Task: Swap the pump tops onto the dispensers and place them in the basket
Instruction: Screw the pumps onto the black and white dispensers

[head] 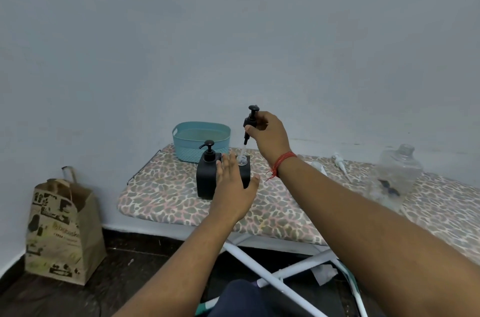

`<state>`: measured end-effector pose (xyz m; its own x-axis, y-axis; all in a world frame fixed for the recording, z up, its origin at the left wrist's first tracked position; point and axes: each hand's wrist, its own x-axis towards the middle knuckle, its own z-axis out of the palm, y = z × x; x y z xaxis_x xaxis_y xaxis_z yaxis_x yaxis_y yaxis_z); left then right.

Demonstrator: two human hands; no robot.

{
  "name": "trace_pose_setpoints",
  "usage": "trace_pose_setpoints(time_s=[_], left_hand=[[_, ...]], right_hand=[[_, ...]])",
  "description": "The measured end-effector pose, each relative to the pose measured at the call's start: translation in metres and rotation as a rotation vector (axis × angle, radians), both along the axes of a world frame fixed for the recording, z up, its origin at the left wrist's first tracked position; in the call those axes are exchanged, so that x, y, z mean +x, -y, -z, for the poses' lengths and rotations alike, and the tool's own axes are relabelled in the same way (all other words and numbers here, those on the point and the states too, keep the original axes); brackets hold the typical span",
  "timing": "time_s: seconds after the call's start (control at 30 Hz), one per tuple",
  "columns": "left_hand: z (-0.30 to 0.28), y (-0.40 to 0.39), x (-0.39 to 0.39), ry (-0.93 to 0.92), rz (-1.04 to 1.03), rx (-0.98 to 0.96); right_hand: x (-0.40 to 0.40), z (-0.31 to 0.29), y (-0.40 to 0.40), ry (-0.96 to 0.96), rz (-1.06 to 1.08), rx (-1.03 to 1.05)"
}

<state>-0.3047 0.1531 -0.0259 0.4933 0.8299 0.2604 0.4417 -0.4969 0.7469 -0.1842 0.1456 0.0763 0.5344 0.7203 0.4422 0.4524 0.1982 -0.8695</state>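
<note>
Head view: A person's right hand [268, 135] pinches a black plastic pump top [250, 122] by its collar, holding it upright with the nozzle head up and its clear dip tube [242, 152] hanging almost straight down, tilted slightly toward seven o'clock. The tube's tip sits at or just inside the open clear neck of a black square dispenser bottle [245, 171], which lies directly at six o'clock from the grip. The left hand [233, 187], fingers straight and spread, rests flat against the near face of that bottle, steadying it without curling round it. Touching it at nine o'clock stands a second black square dispenser [206, 179] with its pump already fitted. A teal woven-pattern plastic basket [201, 141] waits at eleven o'clock on the leopard-print padded ironing board [161, 192]. The pump's long axis looks nearly aligned with the neck, so a straight descent seems the likely next step.
</note>
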Motion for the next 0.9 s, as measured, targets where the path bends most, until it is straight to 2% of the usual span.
trace_pose_setpoints(time_s=[0.13,0.53,0.67,0.9], left_hand=[[0.005,-0.004,0.005,-0.021,0.000,0.053],[0.019,-0.015,0.019,0.130,-0.039,-0.002],[0.022,-0.019,0.022,0.099,-0.078,0.005],[0.035,-0.020,0.022,-0.041,-0.112,0.220]], right_hand=[[0.004,0.000,-0.009,0.048,0.028,0.024],[0.003,0.056,-0.013,0.223,0.014,-0.269],[0.003,0.069,-0.013,0.274,-0.005,-0.306],[0.006,0.074,-0.010,0.241,-0.010,-0.264]])
